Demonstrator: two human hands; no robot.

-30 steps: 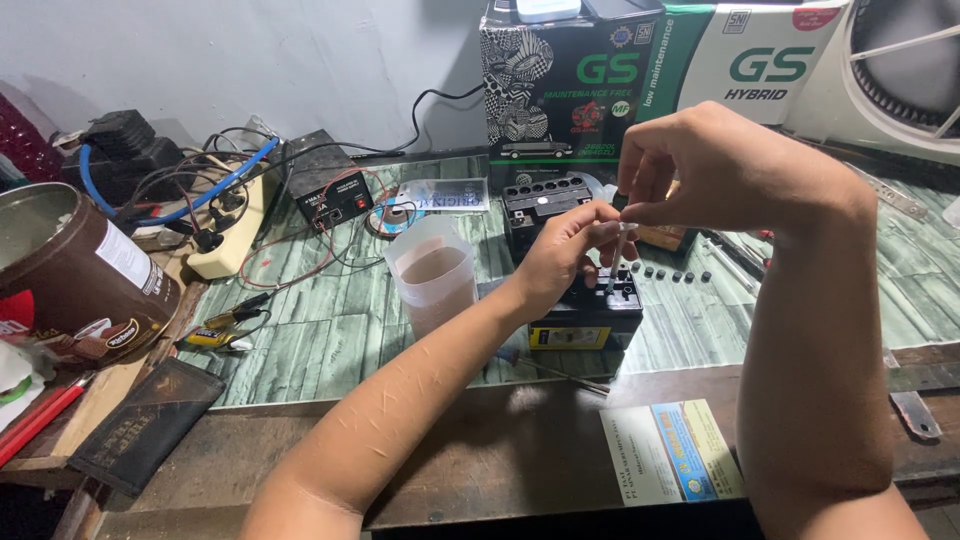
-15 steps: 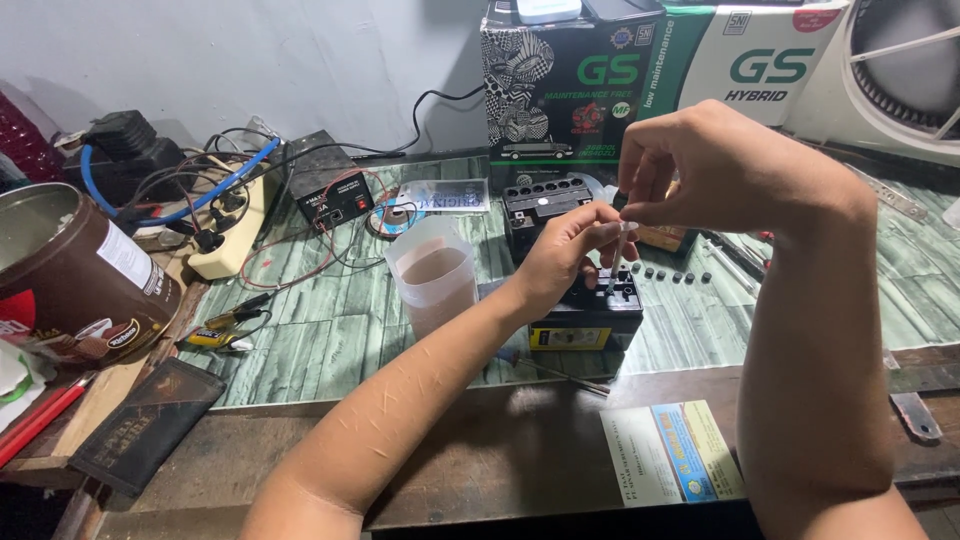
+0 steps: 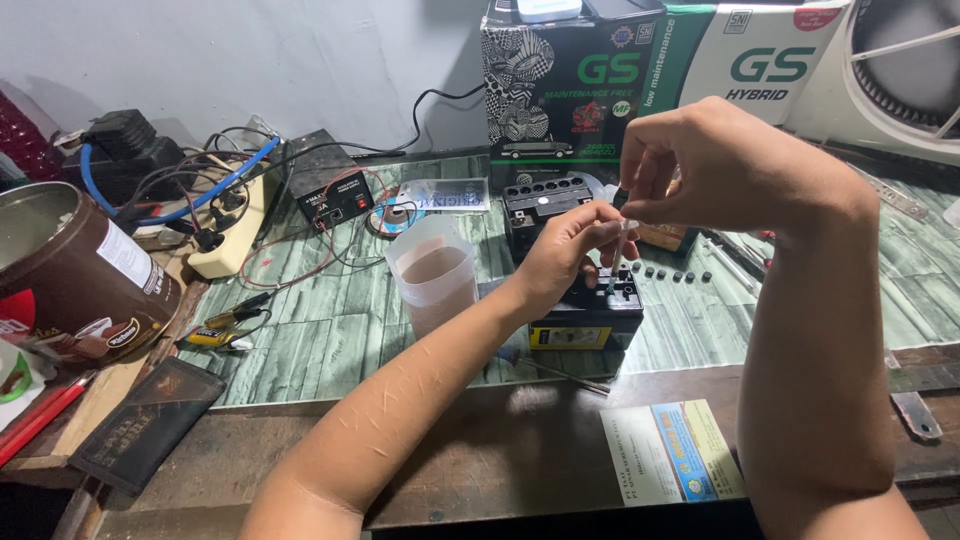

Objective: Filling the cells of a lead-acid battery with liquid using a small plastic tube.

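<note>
Your left hand [image 3: 562, 250] pinches a thin clear tube [image 3: 617, 262] between thumb and fingertips, fingers closed tight on it just above the small black battery [image 3: 590, 305]. Your right hand [image 3: 700, 165] is raised over it, its fingers pinched on the tube's top end; what exactly it grips there is too small to tell. The tube stands nearly upright with its lower tip at the top face of the battery, which sits on the green mat [image 3: 330, 320] near the front edge of the bench.

The tip can slip off its opening if either hand wavers, since both arms hang in the air with no rest. Any liquid in the tube then lands on the battery top or the mat, or on your fingers.

The plastic cup [image 3: 432, 275] holding liquid stands just beside your left forearm. A sideways move of that arm can tip it toward the cables [image 3: 300, 255] and the power strip [image 3: 230, 235] to the left.

The row of small black caps [image 3: 672, 273] lies loose on the mat under your right wrist; lowering that hand carelessly can scatter them.

The battery itself rests unclamped, so a downward push on the tube can shift it.
</note>
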